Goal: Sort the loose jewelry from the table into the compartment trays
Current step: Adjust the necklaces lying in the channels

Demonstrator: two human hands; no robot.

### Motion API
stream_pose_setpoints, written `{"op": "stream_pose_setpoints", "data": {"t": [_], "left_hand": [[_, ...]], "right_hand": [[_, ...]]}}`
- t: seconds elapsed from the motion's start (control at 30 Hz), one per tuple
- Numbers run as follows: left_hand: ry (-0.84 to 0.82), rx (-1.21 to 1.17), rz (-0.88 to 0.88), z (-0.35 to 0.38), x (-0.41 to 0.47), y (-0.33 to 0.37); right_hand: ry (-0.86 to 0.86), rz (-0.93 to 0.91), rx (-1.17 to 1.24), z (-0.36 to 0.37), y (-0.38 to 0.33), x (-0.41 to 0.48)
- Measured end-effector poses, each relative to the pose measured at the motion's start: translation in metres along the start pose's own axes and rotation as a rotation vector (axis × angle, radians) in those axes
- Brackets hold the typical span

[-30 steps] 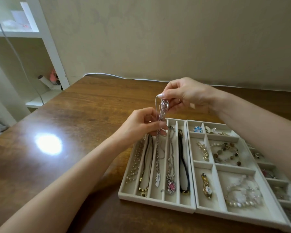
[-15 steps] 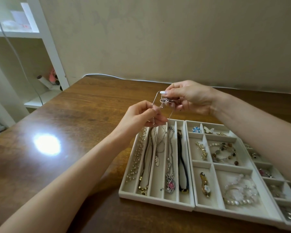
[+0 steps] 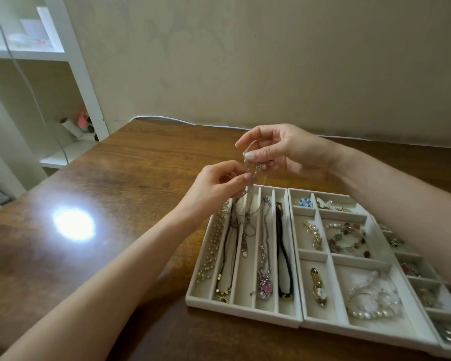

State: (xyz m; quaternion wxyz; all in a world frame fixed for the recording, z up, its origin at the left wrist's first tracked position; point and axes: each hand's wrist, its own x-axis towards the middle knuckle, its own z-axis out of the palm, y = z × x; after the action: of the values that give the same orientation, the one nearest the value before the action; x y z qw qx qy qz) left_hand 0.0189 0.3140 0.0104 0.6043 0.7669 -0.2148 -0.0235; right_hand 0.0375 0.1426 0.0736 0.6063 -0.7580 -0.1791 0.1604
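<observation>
Pinched at centre frame by fingertips of right hand (image 3: 292, 152) above and left hand (image 3: 214, 186) just below: thin silver chain necklace (image 3: 248, 222), top end hidden behind fingers, fine links hard to make out, lower length pooled in third slot of white five-slot tray (image 3: 245, 312). Other necklaces (image 3: 264, 256) in neighbouring slots. Touching at right, white compartment tray (image 3: 362, 332) holding beaded bracelets (image 3: 346, 239); third tray (image 3: 427, 278) cut off at right edge.

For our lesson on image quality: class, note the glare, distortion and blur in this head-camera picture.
Head view: a blown-out white glare patch on the wooden table; head view again: the wide-angle lens slants the white shelf uprights; same head view: the thin chain looks soft, and the rightmost tray smears toward the frame edge.
</observation>
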Motion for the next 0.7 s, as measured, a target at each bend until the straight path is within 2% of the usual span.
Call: {"op": "stream_pose_setpoints", "data": {"t": [0.3, 0.5, 0.7], "left_hand": [[0.075, -0.16, 0.07, -0.0011, 0.0, 0.0042], [0.162, -0.385, 0.071, -0.0064, 0.0035, 0.0036], [0.287, -0.308, 0.078, -0.0077, 0.0045, 0.0002]], "right_hand": [[0.074, -0.056, -0.168, -0.0052, -0.0025, 0.0041], [0.106, -0.046, -0.277, -0.0079, -0.0005, 0.0033], [0.059, -0.03, -0.167, -0.0094, 0.0021, 0.0015]]}}
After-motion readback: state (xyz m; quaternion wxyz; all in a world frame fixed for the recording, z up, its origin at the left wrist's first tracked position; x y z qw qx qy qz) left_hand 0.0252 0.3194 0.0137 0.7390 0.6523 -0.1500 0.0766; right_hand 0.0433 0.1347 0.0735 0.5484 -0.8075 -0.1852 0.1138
